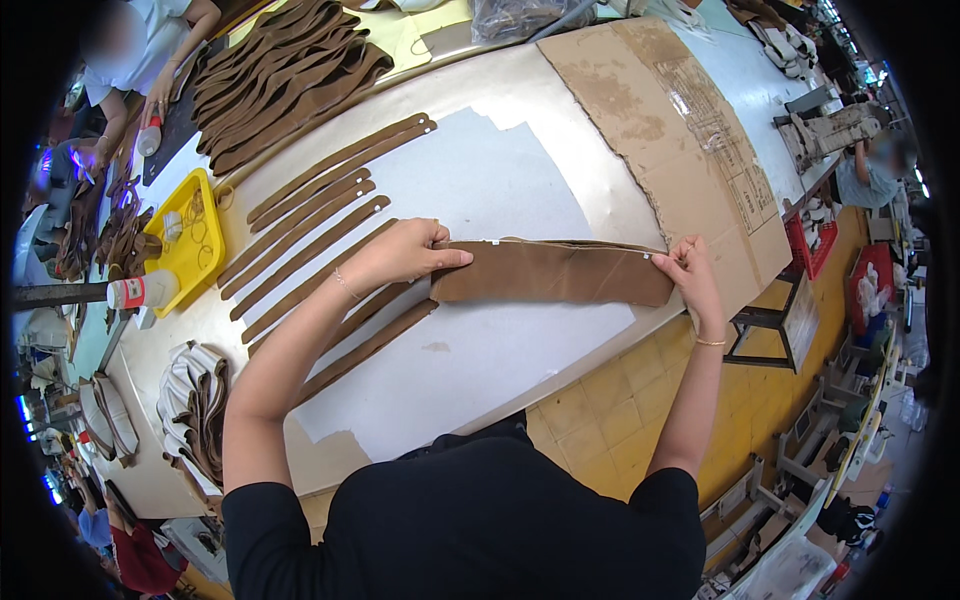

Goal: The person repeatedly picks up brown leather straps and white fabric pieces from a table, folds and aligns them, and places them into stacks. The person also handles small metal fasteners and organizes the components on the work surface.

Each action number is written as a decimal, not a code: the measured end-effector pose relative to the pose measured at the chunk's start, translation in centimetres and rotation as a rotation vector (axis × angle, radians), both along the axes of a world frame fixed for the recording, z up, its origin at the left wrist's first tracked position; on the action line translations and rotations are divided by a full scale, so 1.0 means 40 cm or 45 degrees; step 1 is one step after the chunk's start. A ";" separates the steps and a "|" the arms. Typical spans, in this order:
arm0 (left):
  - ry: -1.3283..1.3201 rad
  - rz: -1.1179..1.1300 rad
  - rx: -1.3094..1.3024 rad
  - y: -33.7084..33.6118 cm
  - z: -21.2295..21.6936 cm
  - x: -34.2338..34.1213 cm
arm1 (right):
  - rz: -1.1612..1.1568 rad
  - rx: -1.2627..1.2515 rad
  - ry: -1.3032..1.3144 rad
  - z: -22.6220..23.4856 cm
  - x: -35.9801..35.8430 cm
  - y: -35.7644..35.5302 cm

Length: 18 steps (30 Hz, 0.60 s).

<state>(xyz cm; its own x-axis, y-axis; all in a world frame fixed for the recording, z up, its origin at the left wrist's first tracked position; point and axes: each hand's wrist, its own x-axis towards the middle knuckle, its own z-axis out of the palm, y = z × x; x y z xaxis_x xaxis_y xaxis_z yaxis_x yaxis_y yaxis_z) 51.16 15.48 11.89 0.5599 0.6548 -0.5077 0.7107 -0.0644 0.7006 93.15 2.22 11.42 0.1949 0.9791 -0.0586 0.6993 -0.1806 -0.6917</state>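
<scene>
A wide brown strip of leather or similar material is stretched between my hands, folded lengthwise along its upper edge, with small white marks there. My left hand pinches its left end, thumb on top. At the right end, my right hand grips the upper corner between thumb and fingers. Left of the held strip, several narrow brown strips lie slanted side by side, some with small white marks at their ends. My left forearm and hand hide part of them. Beneath lies a pale sheet on the worktable.
A large cardboard sheet covers the table's right part. At the far left stand a pile of brown pieces, a yellow tray, a white jar and a white-and-brown bundle. Another person's hand is at the upper left.
</scene>
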 end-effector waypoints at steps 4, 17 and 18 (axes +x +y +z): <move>-0.021 0.040 0.037 -0.001 0.014 0.013 | -0.139 -0.056 0.080 -0.032 -0.011 -0.022; -0.513 -0.077 1.137 -0.147 0.058 -0.046 | -0.354 0.406 0.766 0.015 -0.052 -0.195; -0.538 -0.098 1.173 -0.156 0.063 -0.046 | -0.273 0.510 0.733 -0.006 -0.023 -0.214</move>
<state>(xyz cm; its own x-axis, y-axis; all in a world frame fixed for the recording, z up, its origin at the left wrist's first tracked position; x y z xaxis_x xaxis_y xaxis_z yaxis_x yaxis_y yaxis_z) 49.32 9.25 14.43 0.6339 0.6458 0.4256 0.3876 -0.7414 0.5478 92.25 -6.35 11.19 0.4308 0.8907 0.1448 0.1830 0.0709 -0.9806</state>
